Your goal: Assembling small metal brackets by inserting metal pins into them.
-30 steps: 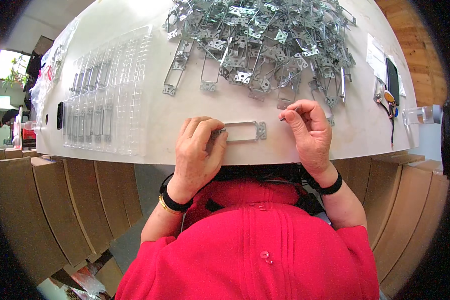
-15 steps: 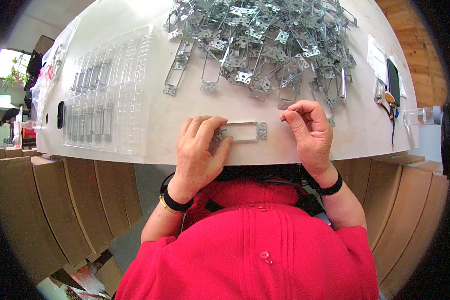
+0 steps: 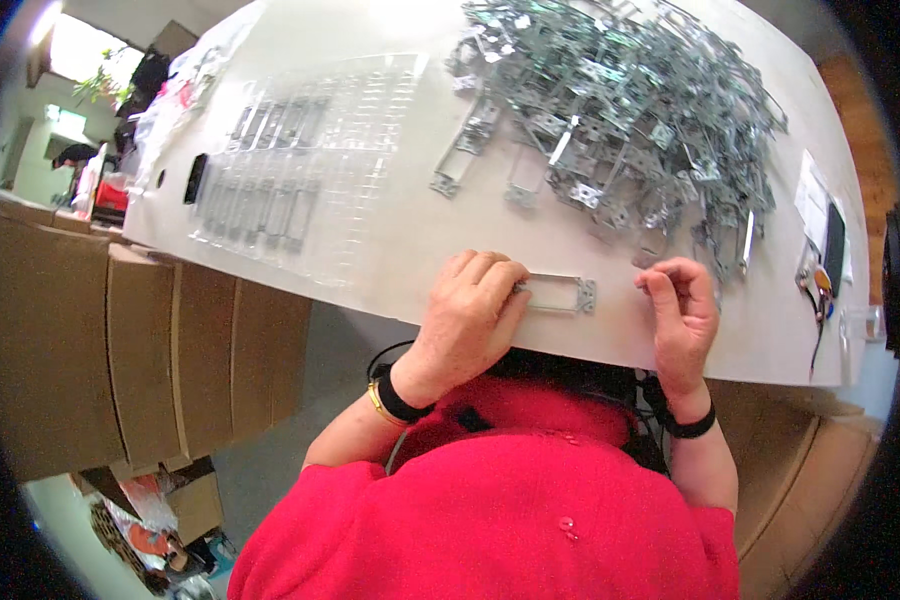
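A flat rectangular metal frame [image 3: 586, 296], with holed plates at its ends, lies on the white table near the front edge. Closed over its left end is my left hand [image 3: 472, 308], fingers curled and hiding that end. My right hand [image 3: 684, 318] is held to the right of the frame, apart from it, thumb and forefinger pinched together. A tiny dark piece shows at those fingertips, too small to name. Beyond the hands rises a big heap of similar metal frames [image 3: 620, 110], with a few loose ones [image 3: 460, 160] along its left side.
Clear plastic trays [image 3: 370, 130] holding rows of metal frames lie on the table's left, beside a small black object [image 3: 196, 178]. A dark phone-like object [image 3: 836, 240], paper and a clear bottle [image 3: 860, 323] are at the right edge. Cardboard boxes [image 3: 160, 340] stand below.
The view has turned, so the table and its things appear shifted to the right and tilted. My left hand stays on the frame; my right hand keeps its pinch beside it.
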{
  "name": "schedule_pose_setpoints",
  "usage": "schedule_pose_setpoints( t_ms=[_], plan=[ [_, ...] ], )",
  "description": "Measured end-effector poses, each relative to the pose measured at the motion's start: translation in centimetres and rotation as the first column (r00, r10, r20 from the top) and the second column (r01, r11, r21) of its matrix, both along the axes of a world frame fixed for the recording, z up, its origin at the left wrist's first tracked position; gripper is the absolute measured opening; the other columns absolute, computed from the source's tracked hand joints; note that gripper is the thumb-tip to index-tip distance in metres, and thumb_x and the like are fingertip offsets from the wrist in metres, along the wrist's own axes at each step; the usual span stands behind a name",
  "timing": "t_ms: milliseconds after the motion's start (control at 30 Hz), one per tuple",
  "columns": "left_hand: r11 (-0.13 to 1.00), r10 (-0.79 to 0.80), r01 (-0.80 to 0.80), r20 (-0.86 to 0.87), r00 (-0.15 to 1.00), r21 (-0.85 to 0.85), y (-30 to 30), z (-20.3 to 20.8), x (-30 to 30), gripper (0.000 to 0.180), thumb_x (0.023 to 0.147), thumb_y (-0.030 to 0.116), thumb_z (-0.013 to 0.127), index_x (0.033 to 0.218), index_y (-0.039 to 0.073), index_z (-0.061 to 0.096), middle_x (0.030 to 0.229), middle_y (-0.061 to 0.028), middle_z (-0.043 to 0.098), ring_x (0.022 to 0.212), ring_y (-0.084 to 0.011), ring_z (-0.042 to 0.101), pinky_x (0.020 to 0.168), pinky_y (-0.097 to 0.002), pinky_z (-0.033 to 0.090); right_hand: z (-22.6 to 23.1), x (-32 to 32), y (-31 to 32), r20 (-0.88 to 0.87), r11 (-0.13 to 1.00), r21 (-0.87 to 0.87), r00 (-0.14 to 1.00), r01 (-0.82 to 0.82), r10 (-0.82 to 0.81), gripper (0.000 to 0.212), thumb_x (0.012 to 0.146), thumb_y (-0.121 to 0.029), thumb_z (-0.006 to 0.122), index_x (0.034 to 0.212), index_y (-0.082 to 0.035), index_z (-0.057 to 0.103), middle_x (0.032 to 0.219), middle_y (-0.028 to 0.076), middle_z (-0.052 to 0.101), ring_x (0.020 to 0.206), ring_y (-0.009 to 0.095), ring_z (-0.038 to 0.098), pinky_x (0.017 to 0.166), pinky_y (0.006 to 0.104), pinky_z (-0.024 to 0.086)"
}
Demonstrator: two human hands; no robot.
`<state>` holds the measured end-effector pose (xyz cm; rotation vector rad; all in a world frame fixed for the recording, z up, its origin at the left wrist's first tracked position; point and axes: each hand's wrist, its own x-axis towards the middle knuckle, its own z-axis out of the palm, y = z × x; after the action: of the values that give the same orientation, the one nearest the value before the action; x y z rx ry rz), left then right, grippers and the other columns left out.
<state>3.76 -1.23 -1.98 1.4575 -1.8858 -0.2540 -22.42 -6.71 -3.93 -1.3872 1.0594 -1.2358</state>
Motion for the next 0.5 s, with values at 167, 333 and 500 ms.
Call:
schedule_pose_setpoints(
  t_ms=[167,333,500],
  plan=[
    [0.994,0.111,-0.111,0.016,0.994,0.002,1.0,1.6,1.6,0.019,0.084,0.001,0.078,0.101,0.002,0.07,0.099,-0.0139,0.071,0.092,-0.0329,0.068,0.086,-0.0431,0.054,-0.2,-0.2,0.1,0.003,1.0,0.012,1.0,-0.01,0.01,0.009,0.107,-0.008,0.068,0.114,-0.005,0.064,0.102,0.002,0.07,0.096,0.009,0.065,0.089,0.0251,0.051],
    [0.952,0.303,-0.305,-0.059,0.951,-0.022,1.6,2.6,4.0,0.019,0.086,0.0,0.079,0.104,0.002,0.072,0.097,-0.0133,0.072,0.088,-0.0264,0.07,0.082,-0.0372,0.056,-0.6,-0.2,-0.1,0.049,0.999,0.006,0.998,-0.037,0.036,0.008,0.108,-0.009,0.067,0.114,-0.005,0.064,0.102,0.002,0.07,0.096,0.01,0.066,0.09,0.0253,0.052],
    [0.852,0.512,-0.522,-0.14,0.848,-0.042,2.1,3.5,6.6,0.016,0.09,0.003,0.08,0.104,0.0,0.074,0.095,-0.0116,0.073,0.084,-0.0195,0.07,0.077,-0.032,0.057,-0.6,-0.4,-0.2,0.052,0.999,0.021,0.998,-0.031,0.029,0.008,0.108,-0.008,0.066,0.115,-0.005,0.064,0.102,0.002,0.07,0.097,0.011,0.066,0.091,0.026,0.053]
  ],
)
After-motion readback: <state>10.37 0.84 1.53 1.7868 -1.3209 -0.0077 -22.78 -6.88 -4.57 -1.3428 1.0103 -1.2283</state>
